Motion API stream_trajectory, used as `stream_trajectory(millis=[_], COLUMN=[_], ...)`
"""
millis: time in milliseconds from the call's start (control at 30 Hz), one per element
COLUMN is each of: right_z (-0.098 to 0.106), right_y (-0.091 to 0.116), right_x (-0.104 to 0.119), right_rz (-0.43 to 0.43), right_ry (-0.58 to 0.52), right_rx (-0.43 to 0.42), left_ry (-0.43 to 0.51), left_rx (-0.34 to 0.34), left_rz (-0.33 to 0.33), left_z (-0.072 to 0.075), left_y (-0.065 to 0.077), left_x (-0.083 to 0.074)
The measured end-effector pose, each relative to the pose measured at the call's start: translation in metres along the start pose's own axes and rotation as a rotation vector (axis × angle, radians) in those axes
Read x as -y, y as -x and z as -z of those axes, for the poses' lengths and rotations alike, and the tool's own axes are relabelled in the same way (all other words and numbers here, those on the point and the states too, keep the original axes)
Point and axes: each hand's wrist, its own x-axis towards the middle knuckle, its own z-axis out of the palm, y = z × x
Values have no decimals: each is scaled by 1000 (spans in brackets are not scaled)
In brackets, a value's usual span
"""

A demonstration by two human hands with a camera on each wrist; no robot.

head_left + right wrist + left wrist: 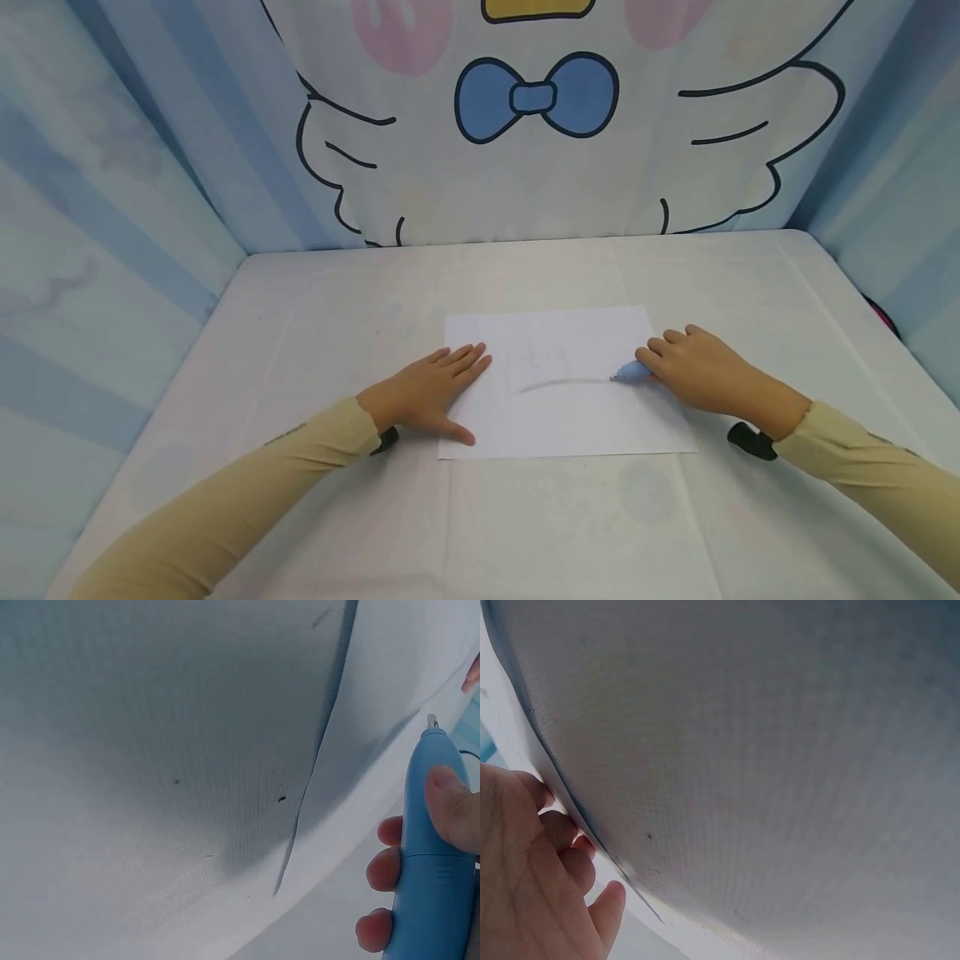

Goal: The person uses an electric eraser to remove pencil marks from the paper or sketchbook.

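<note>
A light-blue, pen-shaped plastic tool (pixel 633 372) is gripped by the right hand (pixel 697 368) — its long axis aimed leftward across white rectangular paper (pixel 570 425), touched by the spread left hand (pixel 435 392).

White backdrop (pixel 540 192) — printed bow tie (pixel 532 98), striped curtain (pixel 90 250)

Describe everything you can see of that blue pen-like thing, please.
The blue pen-like tool is thick and rounded, with a smooth, plastic-looking body narrowing to a small, silvery tip. A thin seam runs across the body, with small ridges just below it. The right hand grips it, thumb along one side, fingers on the other. In the head view it lies over the right part of the white paper, tip pointing left; whether the tip touches the paper is unclear.
</note>
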Motion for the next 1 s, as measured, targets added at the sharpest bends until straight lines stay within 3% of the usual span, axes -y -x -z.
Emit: stream_trajectory(millis=[367,667,1000], right_z=[2,0,2], right_y=[-3,-3,-6], right_x=[-1,-5,-6], right_rz=[3,44,56], right_ry=[-68,-43,-48], right_rx=[4,-58,-42], left_ry=[-17,3,-17], left_rx=[5,4,5], left_rz=[8,-4,-4], left_z=[0,2,-1], left_y=[-1,0,-2], left_x=[1,0,3])
